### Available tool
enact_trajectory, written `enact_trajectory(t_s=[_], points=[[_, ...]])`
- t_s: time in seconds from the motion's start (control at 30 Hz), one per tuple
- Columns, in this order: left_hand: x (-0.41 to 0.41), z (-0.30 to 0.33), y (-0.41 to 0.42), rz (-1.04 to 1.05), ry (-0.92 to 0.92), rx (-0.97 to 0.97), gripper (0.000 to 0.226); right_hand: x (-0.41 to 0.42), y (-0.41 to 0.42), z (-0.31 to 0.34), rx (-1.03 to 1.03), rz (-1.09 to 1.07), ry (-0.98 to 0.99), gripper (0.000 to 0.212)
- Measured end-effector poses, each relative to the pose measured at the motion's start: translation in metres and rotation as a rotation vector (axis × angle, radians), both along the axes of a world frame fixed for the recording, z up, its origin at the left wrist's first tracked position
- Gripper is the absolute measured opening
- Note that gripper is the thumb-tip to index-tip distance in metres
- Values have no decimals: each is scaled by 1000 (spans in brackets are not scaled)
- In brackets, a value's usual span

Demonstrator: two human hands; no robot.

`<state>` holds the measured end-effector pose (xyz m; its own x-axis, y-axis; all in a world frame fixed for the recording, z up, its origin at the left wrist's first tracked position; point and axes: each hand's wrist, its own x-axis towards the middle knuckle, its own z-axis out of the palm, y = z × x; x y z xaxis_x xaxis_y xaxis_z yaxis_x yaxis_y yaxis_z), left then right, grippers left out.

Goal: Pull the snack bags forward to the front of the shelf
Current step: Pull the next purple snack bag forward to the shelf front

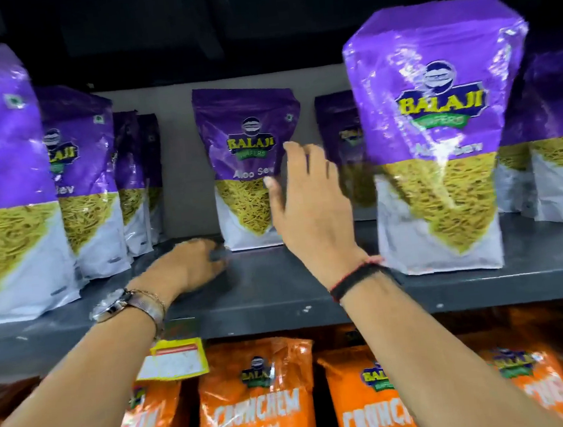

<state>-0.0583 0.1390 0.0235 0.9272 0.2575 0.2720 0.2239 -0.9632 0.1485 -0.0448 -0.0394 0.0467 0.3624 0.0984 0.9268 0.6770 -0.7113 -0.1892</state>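
Neither hand grips anything: the right hand (pixel 310 203) is spread, fingers open, just right of the middle bag (pixel 251 168), overlapping its right edge; contact I cannot tell. The left hand (pixel 189 265) lies flat on the shelf (pixel 281 299), fingers near the bag's lower left corner. That bag stands upright, set well back. The right hand looks nearer for drawing it forward.
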Motion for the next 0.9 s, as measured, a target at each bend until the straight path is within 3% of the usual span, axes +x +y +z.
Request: enact_trajectory(t_s=[0.23, 0.43, 0.7, 0.9], points=[[7, -11, 68, -50, 57, 16, 55, 75, 94, 3, -39, 47, 504, 94], [23, -22, 74, -111, 96, -51, 56, 108, 117, -1, 99, 89, 668, 122], [26, -26, 76, -99, 85, -63, 56, 107, 118, -6, 88, 33, 578, 104], [21, -23, 72, -93, 103, -45, 56, 91, 107, -4, 39, -16, 568, 102]])
